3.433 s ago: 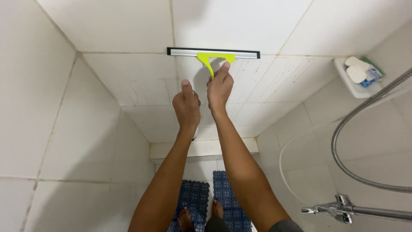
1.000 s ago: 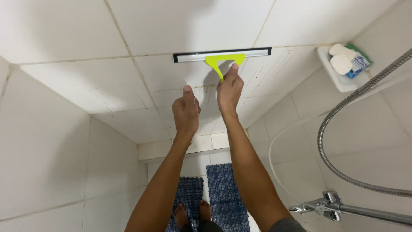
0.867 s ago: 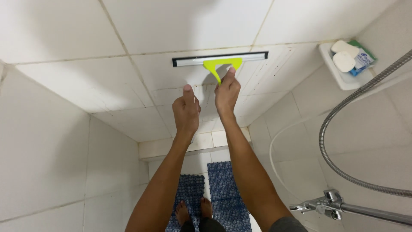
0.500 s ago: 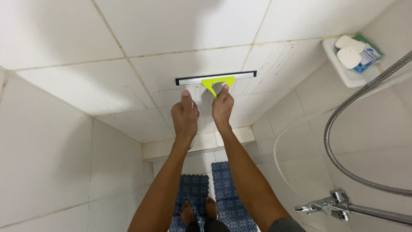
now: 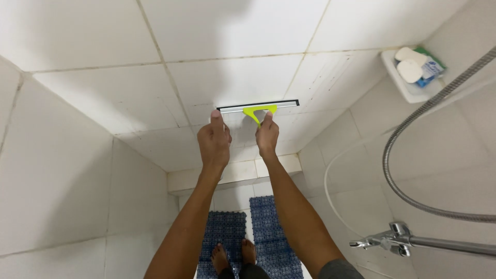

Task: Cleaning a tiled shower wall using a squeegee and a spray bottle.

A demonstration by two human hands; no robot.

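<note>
squeegee (image 5: 257,108) on wall (image 5: 103,98), mats (image 5: 248,232) below

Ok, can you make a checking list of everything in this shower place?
Surface: white tiled wall, grout lines darkened in places.
Job's things: squeegee, yellow handle, blade flat on the wall.
Clutter: soap dish in the corner with pale soap bars and a green-blue packet.
Grippers: right hand grips the squeegee handle; left hand is by the blade's left end; contact unclear.
Cables: metal shower hose loops along the right wall.
Surroundings: chrome tap lower right; blue mats on the floor under bare feet.
</note>
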